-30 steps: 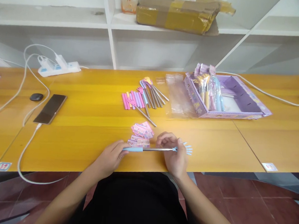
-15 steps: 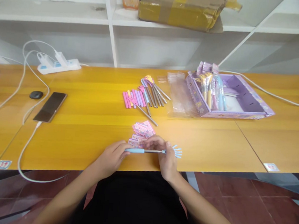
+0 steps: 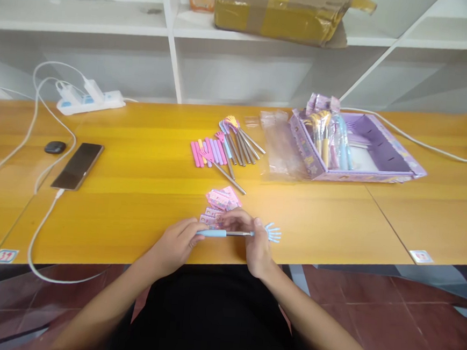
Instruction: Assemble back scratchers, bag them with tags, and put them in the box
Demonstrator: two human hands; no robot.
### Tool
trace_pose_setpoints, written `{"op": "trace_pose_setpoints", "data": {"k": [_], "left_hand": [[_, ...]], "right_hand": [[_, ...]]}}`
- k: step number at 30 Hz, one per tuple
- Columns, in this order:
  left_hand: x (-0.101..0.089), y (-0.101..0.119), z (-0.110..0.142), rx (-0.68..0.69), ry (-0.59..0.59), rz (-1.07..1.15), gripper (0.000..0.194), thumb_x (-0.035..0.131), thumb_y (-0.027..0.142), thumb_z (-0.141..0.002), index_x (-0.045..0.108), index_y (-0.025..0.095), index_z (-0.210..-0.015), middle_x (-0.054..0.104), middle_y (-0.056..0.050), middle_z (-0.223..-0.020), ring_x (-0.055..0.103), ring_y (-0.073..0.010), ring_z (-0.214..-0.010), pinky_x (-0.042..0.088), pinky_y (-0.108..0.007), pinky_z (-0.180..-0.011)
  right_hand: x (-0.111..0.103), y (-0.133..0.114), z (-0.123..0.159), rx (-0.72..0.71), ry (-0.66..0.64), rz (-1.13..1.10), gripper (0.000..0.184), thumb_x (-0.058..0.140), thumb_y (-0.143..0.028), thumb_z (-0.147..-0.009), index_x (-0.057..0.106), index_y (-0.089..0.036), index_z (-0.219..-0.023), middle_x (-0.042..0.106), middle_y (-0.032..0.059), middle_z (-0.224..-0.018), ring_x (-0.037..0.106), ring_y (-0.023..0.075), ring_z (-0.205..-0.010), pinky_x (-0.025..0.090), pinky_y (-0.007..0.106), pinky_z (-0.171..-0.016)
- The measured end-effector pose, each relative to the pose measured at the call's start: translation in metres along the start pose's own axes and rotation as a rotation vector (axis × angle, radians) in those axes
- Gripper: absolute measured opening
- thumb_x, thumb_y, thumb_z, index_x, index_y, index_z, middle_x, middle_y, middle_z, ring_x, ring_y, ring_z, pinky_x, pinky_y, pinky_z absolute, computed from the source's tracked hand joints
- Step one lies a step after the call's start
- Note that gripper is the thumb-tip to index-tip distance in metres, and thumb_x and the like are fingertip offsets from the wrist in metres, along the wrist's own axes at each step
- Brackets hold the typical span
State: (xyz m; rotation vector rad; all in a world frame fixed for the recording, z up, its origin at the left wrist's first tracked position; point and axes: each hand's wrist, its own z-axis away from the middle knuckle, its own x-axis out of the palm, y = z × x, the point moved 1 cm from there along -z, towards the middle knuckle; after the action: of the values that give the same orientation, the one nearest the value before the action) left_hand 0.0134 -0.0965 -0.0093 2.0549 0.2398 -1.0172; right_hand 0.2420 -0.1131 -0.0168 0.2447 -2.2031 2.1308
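Two hands on one piece, head view. Left hand (image 3: 177, 246) grasps the pale-blue handle end of a telescoping back scratcher (image 3: 215, 233); right hand (image 3: 257, 252) grasps its neck by the splayed blue claw, thumb over the joint. Underside of the right grip hidden. Scratcher lies roughly level between the hands, close to the table's (image 3: 312, 246) near edge.

Risk 1: thin metal shaft could bend or bind if the hands push off-line. Cause: force applied at both ends.

Risk 2: claw could twist loose at the neck; security of that joint cannot be told. Cause: uneven thumb pressure.

Risk 3: right fingers curl beside the pink printed cards (image 3: 218, 198); a sideways sweep could scatter them.

Risk 4: beyond the cards, a pink-headed scratcher (image 3: 227, 177) overlaps the loose coloured handles (image 3: 196, 156), near the bare-shafted scratchers (image 3: 241, 148). A knock could set round parts rolling. Clear bags (image 3: 279, 149) touch the purple box (image 3: 409, 170); a snagged film could drag.
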Motion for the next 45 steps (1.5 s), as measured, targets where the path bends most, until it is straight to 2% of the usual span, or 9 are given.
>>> {"op": "trace_pose_setpoints", "data": {"k": [6,10,21,30,36,45], "left_hand": [[0.001,-0.003,0.001,-0.005,-0.051,0.027,0.034,0.038,0.037,-0.118,0.066,0.021,-0.128,0.074,-0.009,-0.111,0.070,-0.0213,-0.099,0.059,-0.035,-0.091],[0.001,-0.004,-0.004,-0.041,-0.094,0.046,0.033,0.040,0.037,-0.118,0.066,0.021,-0.127,0.074,-0.009,-0.112,0.070,-0.0224,-0.102,0.058,-0.037,-0.094],[0.001,-0.005,-0.006,-0.040,-0.053,0.033,0.027,0.044,0.034,-0.118,0.066,0.022,-0.128,0.073,-0.006,-0.111,0.069,-0.0207,-0.101,0.056,-0.034,-0.091],[0.001,-0.005,-0.008,-0.018,-0.044,0.021,0.031,0.041,0.036,-0.118,0.066,0.020,-0.127,0.073,-0.008,-0.108,0.069,-0.0208,-0.098,0.057,-0.034,-0.088],[0.001,-0.004,-0.007,-0.015,-0.042,0.003,0.030,0.042,0.036,-0.118,0.067,0.019,-0.123,0.073,-0.008,-0.106,0.069,-0.0211,-0.096,0.058,-0.034,-0.087],[0.002,-0.007,-0.005,-0.011,-0.060,-0.022,0.027,0.044,0.033,-0.117,0.065,0.022,-0.129,0.073,-0.007,-0.110,0.069,-0.0212,-0.099,0.058,-0.035,-0.090]], "right_hand": [[-0.007,0.002,-0.001,-0.029,-0.007,0.005,0.069,0.023,-0.071,-0.111,0.076,-0.028,-0.106,0.069,0.0083,-0.103,0.065,0.0282,-0.102,0.052,0.043,-0.094],[-0.010,0.005,-0.003,-0.022,0.005,0.015,0.068,0.022,-0.069,-0.112,0.075,-0.027,-0.104,0.069,0.0082,-0.103,0.064,0.0276,-0.101,0.053,0.042,-0.092],[-0.012,0.007,-0.002,-0.032,-0.012,0.051,0.073,0.017,-0.067,-0.113,0.076,-0.027,-0.105,0.072,0.0082,-0.100,0.067,0.0280,-0.098,0.053,0.044,-0.092],[-0.013,0.010,-0.003,-0.040,-0.005,0.042,0.071,0.018,-0.066,-0.114,0.075,-0.027,-0.101,0.070,0.0084,-0.100,0.065,0.0273,-0.097,0.053,0.044,-0.090],[-0.015,0.010,-0.001,-0.028,-0.038,0.029,0.070,0.019,-0.068,-0.113,0.075,-0.027,-0.102,0.070,0.0098,-0.106,0.065,0.0295,-0.108,0.054,0.045,-0.095],[-0.016,0.007,0.000,-0.026,-0.075,0.047,0.070,0.015,-0.067,-0.114,0.074,-0.029,-0.106,0.070,0.0074,-0.103,0.064,0.0278,-0.101,0.050,0.044,-0.094]]}}
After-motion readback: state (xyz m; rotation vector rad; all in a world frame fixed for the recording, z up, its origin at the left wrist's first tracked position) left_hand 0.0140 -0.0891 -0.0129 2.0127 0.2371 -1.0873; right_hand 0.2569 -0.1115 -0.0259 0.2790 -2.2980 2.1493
